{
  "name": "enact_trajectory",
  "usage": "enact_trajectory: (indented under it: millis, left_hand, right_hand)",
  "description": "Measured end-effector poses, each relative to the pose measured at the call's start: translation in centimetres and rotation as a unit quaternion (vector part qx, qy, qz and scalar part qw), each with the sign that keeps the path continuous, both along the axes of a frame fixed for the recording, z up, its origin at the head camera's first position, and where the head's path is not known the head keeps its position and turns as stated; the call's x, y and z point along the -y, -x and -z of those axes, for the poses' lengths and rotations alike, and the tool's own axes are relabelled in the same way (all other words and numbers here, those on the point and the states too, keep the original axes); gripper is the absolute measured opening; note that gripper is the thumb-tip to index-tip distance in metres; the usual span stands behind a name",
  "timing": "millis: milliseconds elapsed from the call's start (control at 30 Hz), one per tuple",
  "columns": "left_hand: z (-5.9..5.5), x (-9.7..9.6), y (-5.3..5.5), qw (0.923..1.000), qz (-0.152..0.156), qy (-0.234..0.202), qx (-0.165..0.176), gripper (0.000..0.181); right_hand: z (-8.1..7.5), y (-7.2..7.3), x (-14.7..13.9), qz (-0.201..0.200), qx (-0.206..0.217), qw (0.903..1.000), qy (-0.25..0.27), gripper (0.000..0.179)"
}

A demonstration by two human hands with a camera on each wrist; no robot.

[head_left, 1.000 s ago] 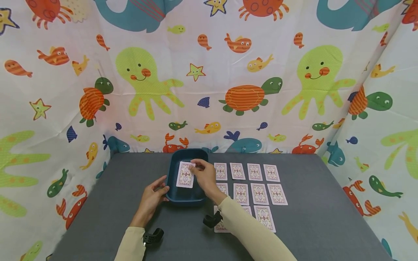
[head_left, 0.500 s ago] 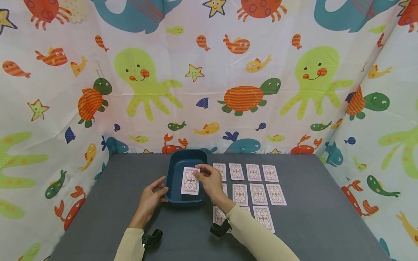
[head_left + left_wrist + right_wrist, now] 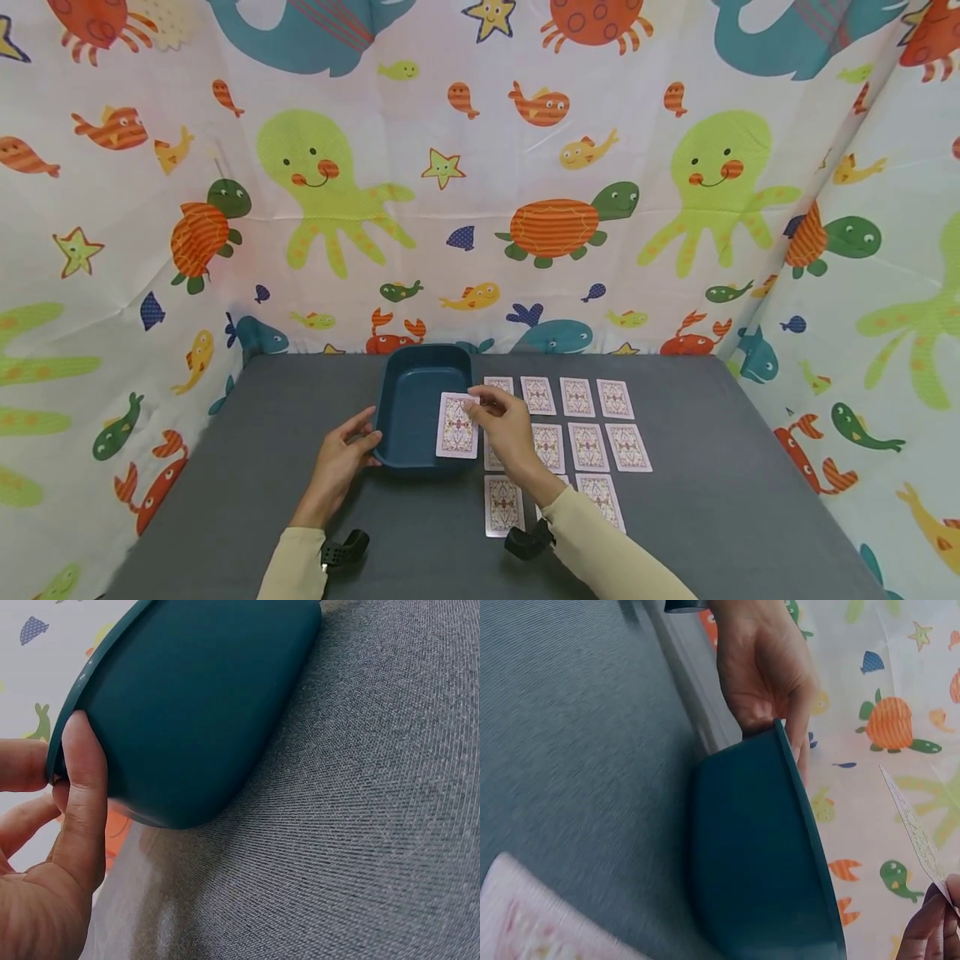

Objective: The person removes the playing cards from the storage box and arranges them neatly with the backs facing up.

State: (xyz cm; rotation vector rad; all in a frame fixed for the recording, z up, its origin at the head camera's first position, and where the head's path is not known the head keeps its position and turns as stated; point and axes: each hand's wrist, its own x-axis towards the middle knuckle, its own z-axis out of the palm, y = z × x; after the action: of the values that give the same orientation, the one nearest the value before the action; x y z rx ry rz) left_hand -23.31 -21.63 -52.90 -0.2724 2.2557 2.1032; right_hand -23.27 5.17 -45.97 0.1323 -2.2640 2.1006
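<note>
My left hand (image 3: 337,462) pinches the left rim of a dark teal plastic bin (image 3: 401,408), thumb on the outer wall in the left wrist view and fingers over the rim. In my right hand (image 3: 512,433) a playing card (image 3: 456,427) is held by its upper right corner, patterned red-and-white back facing the head camera. The card overlaps the bin's right side in the head view. In the right wrist view its thin edge (image 3: 919,832) shows above the rim's height, between thumb and fingertips. No other card shows inside the bin.
Rows of playing cards, backs up, lie on the grey tabletop (image 3: 705,500) right of the bin, among them a far-right card (image 3: 628,447) and a near-left card (image 3: 503,506). My right forearm covers part of the front row. A sea-animal curtain (image 3: 480,208) borders the table.
My right hand has moved right and toward me with the card, from over the bin's middle to its right side. The left hand stays at the rim.
</note>
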Motion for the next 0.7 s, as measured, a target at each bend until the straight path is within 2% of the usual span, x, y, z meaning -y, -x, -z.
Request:
enact_trajectory:
  millis: [67, 133, 400, 700]
  left_hand:
    - [0.0, 0.0, -0.1, 1.0, -0.001, 0.0, 0.004, 0.051]
    - [-0.1, 0.0, -0.1, 1.0, 0.001, 0.002, 0.003, 0.051]
    - [-0.3, 0.1, -0.1, 1.0, -0.003, -0.003, 0.001, 0.052]
    - [-0.3, -0.2, -0.1, 1.0, -0.004, -0.001, 0.0, 0.051]
  right_hand:
    - [-0.5, -0.5, -0.7, 0.004, -0.003, 1.0, -0.006, 0.026]
    - [-0.3, -0.6, -1.4, 0.013, 0.0, 0.9999, -0.004, 0.025]
    - [3.1, 0.2, -3.7, 0.04, -0.003, 0.9992, 0.003, 0.026]
    - [4.1, -1.6, -6.5, 0.041, 0.028, 0.9987, -0.012, 0.025]
